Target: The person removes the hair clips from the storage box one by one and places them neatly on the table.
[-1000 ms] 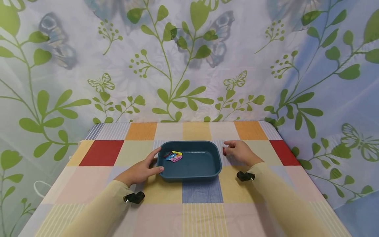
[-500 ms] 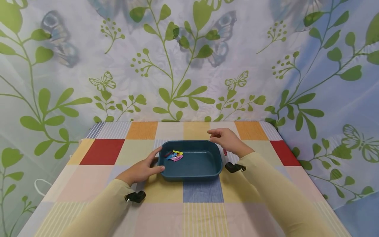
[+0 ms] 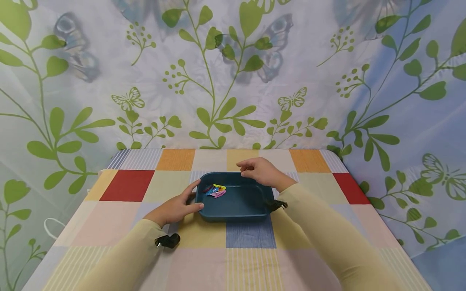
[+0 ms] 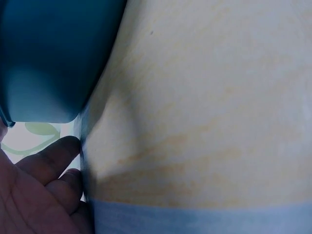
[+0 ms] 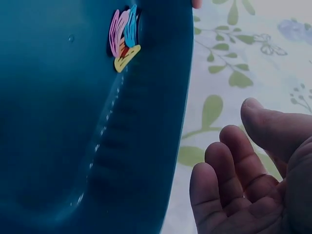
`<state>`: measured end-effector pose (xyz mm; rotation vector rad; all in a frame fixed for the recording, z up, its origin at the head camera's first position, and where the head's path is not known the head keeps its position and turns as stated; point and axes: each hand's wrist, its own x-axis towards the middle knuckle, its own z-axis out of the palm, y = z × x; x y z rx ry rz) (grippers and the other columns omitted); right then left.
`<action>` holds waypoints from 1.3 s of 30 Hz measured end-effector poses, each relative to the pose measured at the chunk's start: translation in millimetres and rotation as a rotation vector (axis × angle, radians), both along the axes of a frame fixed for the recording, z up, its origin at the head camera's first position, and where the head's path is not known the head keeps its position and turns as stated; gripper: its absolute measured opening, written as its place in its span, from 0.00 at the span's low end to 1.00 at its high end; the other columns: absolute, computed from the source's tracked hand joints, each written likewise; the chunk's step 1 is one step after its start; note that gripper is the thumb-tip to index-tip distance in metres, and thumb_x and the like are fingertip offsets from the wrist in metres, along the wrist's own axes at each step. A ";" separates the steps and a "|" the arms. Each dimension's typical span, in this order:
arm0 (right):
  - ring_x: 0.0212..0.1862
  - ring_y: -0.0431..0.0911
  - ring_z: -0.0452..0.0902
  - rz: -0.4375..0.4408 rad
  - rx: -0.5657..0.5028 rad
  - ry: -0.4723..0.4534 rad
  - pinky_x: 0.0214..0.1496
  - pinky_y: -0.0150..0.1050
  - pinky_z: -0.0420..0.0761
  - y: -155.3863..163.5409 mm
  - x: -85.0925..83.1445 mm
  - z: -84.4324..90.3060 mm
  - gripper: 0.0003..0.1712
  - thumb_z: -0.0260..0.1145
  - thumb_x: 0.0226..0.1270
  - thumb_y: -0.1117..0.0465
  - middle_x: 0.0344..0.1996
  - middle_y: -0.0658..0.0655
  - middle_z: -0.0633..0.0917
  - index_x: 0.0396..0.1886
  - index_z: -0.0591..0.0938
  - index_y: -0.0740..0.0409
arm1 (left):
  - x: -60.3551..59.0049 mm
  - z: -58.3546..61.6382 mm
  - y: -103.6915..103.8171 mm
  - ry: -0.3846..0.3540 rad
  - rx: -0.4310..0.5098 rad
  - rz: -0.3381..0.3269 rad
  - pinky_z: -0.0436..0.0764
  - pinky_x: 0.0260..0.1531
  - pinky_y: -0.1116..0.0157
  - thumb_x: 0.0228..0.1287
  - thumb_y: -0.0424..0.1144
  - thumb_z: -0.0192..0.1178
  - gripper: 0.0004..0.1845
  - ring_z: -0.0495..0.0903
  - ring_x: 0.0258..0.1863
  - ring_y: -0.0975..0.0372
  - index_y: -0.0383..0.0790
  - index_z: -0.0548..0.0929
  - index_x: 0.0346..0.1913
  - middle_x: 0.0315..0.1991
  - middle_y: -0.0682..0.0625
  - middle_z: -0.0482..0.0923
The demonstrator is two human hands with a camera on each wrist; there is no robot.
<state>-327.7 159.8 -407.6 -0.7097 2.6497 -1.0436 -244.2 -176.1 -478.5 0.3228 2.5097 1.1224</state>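
My left hand (image 3: 174,209) lies flat on the counter (image 3: 127,220) against the left end of the blue tray (image 3: 251,202), fingers (image 4: 48,161) relaxed and straight, thumb along the near corner and forefinger up the side wall, so it touches the tray without gripping it. My right hand (image 3: 260,171) hovers over the tray's far rim, wrist raised, the fingers (image 5: 226,190) loosely curled with the tips drawn toward the thumb; whether anything is pinched there I cannot tell from the head view, and the right wrist view shows the palm and fingers bare and slack.

The tray sits at the middle of the checked cloth, and a small heap of coloured clips (image 3: 215,190) lies in its far left corner.

The right wrist view shows the clips (image 5: 124,36) pressed up against the tray's inner wall, pink, blue and yellow overlapping, which the head view only hints at. The left wrist view shows the tray's outer wall (image 4: 48,58) close above my fingertips and the yellow square of cloth beside them.
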 end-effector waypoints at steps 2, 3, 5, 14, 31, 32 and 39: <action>0.57 0.51 0.85 0.012 -0.009 -0.008 0.61 0.48 0.85 -4.3 -1.2 -1.3 0.24 0.67 0.78 0.61 0.54 0.58 0.89 0.70 0.82 0.56 | 0.0 0.0 0.3 0.000 -0.004 0.001 0.64 0.73 0.31 0.72 0.63 0.62 0.49 0.63 0.80 0.39 0.71 0.43 0.85 0.81 0.37 0.62; 0.57 0.51 0.85 0.018 -0.013 -0.013 0.60 0.48 0.85 -6.3 -1.6 -1.9 0.24 0.67 0.77 0.61 0.54 0.59 0.89 0.70 0.82 0.56 | -0.2 0.1 0.4 -0.001 -0.005 0.004 0.64 0.73 0.31 0.72 0.63 0.62 0.49 0.63 0.80 0.39 0.71 0.43 0.85 0.81 0.37 0.62; 0.57 0.51 0.85 0.029 -0.018 -0.026 0.59 0.47 0.85 -9.8 -2.5 -3.4 0.24 0.67 0.77 0.61 0.56 0.60 0.89 0.70 0.82 0.56 | -0.6 0.2 0.7 -0.001 -0.005 0.006 0.64 0.73 0.31 0.72 0.63 0.62 0.49 0.63 0.80 0.39 0.71 0.44 0.85 0.81 0.37 0.62; 0.60 0.52 0.84 0.088 -0.010 -0.035 0.62 0.48 0.85 -24.8 -3.8 -8.8 0.24 0.67 0.77 0.62 0.59 0.63 0.88 0.70 0.82 0.57 | -1.5 -0.2 1.2 -0.007 -0.003 0.009 0.63 0.73 0.30 0.71 0.63 0.63 0.49 0.63 0.79 0.39 0.71 0.44 0.85 0.81 0.38 0.63; 0.61 0.53 0.85 0.142 0.023 -0.056 0.64 0.47 0.85 -47.2 -1.6 -11.3 0.23 0.67 0.76 0.64 0.58 0.62 0.89 0.68 0.83 0.58 | -0.6 -0.3 0.8 -0.018 0.003 0.017 0.61 0.73 0.30 0.72 0.63 0.62 0.48 0.64 0.79 0.39 0.72 0.44 0.85 0.81 0.38 0.63; 0.62 0.53 0.85 0.146 0.024 -0.059 0.64 0.47 0.84 -48.2 -1.5 -11.3 0.23 0.67 0.76 0.64 0.59 0.62 0.88 0.69 0.83 0.58 | -0.6 -0.5 0.7 -0.018 0.003 0.018 0.62 0.73 0.30 0.72 0.63 0.62 0.48 0.64 0.79 0.39 0.72 0.44 0.85 0.81 0.38 0.63; 0.61 0.53 0.85 0.170 0.031 -0.065 0.65 0.47 0.84 -53.7 -3.7 -18.5 0.23 0.67 0.76 0.65 0.59 0.62 0.88 0.69 0.83 0.58 | -0.7 -1.2 0.3 -0.010 0.005 0.014 0.62 0.73 0.30 0.72 0.62 0.62 0.48 0.65 0.79 0.39 0.71 0.44 0.85 0.81 0.38 0.64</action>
